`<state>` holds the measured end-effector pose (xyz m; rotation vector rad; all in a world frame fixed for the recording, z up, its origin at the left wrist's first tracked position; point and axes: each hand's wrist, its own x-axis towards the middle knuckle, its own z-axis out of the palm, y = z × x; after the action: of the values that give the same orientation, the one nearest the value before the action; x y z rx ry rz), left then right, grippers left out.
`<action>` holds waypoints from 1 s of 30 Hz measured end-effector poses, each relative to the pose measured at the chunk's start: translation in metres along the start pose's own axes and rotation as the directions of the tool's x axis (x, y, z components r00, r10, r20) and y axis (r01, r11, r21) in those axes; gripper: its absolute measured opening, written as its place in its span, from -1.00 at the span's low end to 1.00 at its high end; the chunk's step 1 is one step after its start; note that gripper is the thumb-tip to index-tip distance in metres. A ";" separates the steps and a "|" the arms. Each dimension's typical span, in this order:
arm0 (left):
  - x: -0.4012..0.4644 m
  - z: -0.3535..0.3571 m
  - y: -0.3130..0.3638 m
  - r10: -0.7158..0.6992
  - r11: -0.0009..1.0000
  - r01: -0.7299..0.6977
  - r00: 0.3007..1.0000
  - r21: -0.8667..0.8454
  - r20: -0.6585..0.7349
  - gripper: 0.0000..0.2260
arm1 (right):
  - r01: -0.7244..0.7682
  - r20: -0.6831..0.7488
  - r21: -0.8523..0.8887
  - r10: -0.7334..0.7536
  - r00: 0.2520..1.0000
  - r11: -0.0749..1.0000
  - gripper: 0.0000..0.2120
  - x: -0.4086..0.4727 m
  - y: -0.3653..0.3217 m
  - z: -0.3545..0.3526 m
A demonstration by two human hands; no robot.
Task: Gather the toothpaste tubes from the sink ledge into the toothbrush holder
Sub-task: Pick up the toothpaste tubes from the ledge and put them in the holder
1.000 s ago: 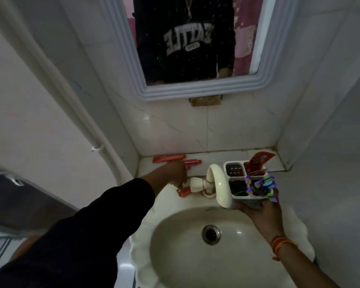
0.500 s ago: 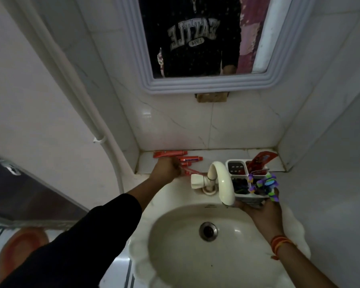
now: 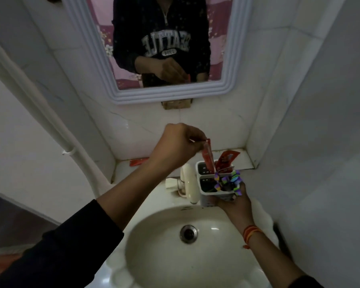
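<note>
Over sink (image 3: 195, 267): left hand (image 3: 175, 146) grip pinches toothpaste tube (image 3: 208, 159); right hand (image 3: 235, 202) clasps holder (image 3: 208, 199).

Left hand (image 3: 176, 146): lifted from the ledge (image 3: 242, 161) to above the toothbrush holder (image 3: 208, 196).
Red tube (image 3: 208, 157): now pinched upright, lower end lowered into a rear compartment.

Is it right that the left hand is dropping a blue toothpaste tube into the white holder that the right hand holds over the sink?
Not quite. The head view shows the toothpaste tube is red, not blue. The rest holds: the left hand lowers it into the white holder, which the right hand holds over the sink.
</note>
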<state>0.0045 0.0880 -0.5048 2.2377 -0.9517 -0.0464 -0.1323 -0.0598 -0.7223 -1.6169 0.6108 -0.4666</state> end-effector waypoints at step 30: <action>0.002 0.090 -0.192 -0.402 0.805 0.267 0.903 0.530 0.155 -0.80 | -0.050 0.040 0.051 0.048 0.998 0.997 -0.06 -0.002 -0.005 -0.001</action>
<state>0.0992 0.1278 -0.6901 2.9281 -0.7354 -0.2956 -0.1335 -0.0589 -0.7171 -1.5552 0.6034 -0.4107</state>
